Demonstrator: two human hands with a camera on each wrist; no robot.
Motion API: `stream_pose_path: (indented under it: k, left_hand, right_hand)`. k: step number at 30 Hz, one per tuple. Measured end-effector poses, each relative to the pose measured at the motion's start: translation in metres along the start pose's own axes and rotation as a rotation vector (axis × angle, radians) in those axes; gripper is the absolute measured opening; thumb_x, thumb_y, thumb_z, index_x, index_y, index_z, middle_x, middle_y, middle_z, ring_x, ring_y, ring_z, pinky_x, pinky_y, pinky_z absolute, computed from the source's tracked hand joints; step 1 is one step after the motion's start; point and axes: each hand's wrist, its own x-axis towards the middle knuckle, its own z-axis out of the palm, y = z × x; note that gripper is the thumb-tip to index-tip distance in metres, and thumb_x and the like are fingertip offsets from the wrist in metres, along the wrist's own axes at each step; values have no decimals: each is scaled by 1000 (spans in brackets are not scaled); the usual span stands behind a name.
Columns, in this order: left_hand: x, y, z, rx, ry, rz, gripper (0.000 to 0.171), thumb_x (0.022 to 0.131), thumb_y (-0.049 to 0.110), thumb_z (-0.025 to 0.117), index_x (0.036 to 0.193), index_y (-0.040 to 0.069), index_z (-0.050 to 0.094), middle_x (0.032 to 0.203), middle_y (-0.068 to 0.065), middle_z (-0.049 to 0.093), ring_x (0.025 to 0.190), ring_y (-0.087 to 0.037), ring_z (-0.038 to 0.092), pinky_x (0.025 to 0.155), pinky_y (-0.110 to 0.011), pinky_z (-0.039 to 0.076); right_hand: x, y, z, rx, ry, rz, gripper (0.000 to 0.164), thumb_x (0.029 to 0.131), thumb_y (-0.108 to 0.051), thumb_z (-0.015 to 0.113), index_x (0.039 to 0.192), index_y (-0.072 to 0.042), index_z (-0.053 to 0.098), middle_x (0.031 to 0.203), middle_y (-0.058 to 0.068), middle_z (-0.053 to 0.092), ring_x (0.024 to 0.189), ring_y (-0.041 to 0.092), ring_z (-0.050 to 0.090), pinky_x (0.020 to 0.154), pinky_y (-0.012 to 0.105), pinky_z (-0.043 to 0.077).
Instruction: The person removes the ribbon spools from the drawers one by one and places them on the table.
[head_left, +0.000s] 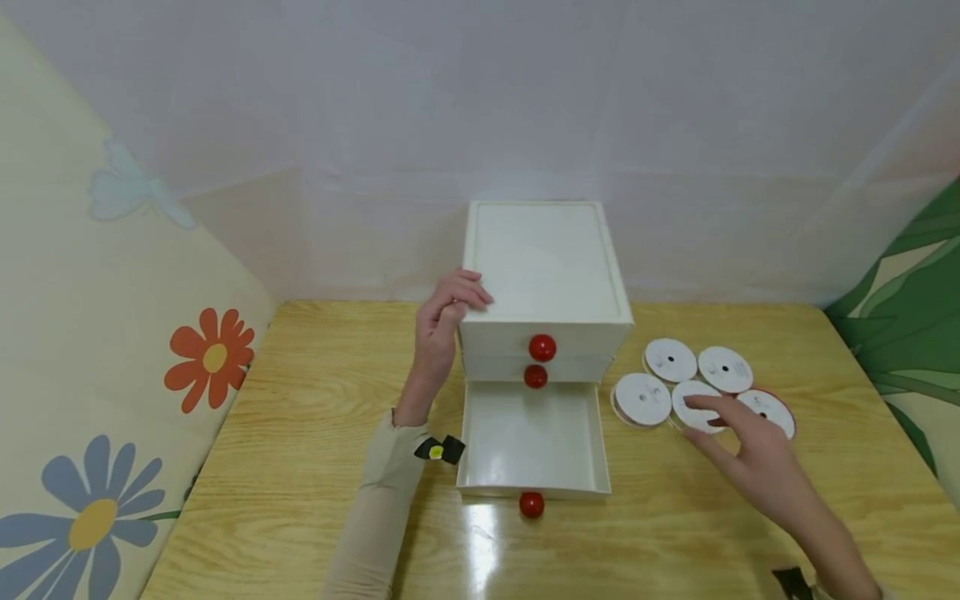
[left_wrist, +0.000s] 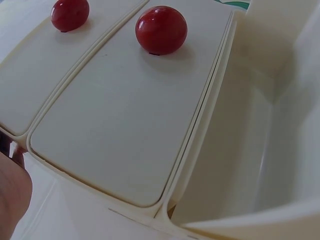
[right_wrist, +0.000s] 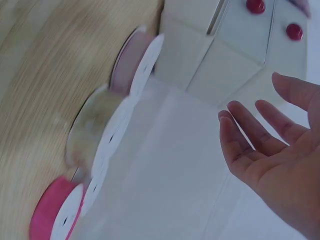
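Note:
A white drawer cabinet (head_left: 547,258) with red ball knobs stands at the table's middle. Its bottom drawer (head_left: 532,433) is pulled out, and nothing lies in it. My left hand (head_left: 442,329) rests on the cabinet's left top edge; in the left wrist view only part of that hand (left_wrist: 12,195) shows. Above the ribbon spools hovers my right hand (head_left: 757,450), fingers spread and loosely bent, holding nothing. Several spools with white faces lie flat beside the cabinet, among them a pink ribbon spool (right_wrist: 52,210) and a pale mauve one (right_wrist: 131,65).
The cabinet stands on a wood-grain table (head_left: 330,467). Behind it hangs a pale sheet (head_left: 375,150). A flower-printed panel (head_left: 45,333) borders the left side, and a green leaf print (head_left: 915,317) the right.

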Motion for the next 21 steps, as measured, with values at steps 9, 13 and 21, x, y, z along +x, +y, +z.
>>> stream_pose_path:
  k: [9, 13, 21]
  left_hand:
    - [0, 0, 0, 1, 0, -5, 26, 91, 6, 41, 83, -8, 60, 100, 10, 69, 119, -22, 56, 119, -54, 30]
    - [0, 0, 0, -1, -1, -3, 25, 92, 6, 41, 83, -8, 60, 100, 9, 69, 119, -23, 56, 119, -54, 29]
    - [0, 0, 0, 1, -2, -10, 26, 92, 7, 40, 83, -7, 60, 101, 9, 69, 119, -23, 56, 119, -53, 30]
  right_hand:
    - [2, -43, 32, 163, -66, -187, 46, 80, 1, 83, 122, -10, 70, 107, -5, 72, 93, 12, 67, 73, 29, 59]
    - [1, -58, 43, 251, -112, -214, 42, 83, 0, 81, 122, -8, 70, 101, -8, 68, 85, 5, 62, 64, 24, 56]
    - [-2, -83, 65, 397, -347, -271, 32, 88, 2, 75, 118, -6, 69, 80, -11, 66, 69, -8, 53, 55, 13, 49]
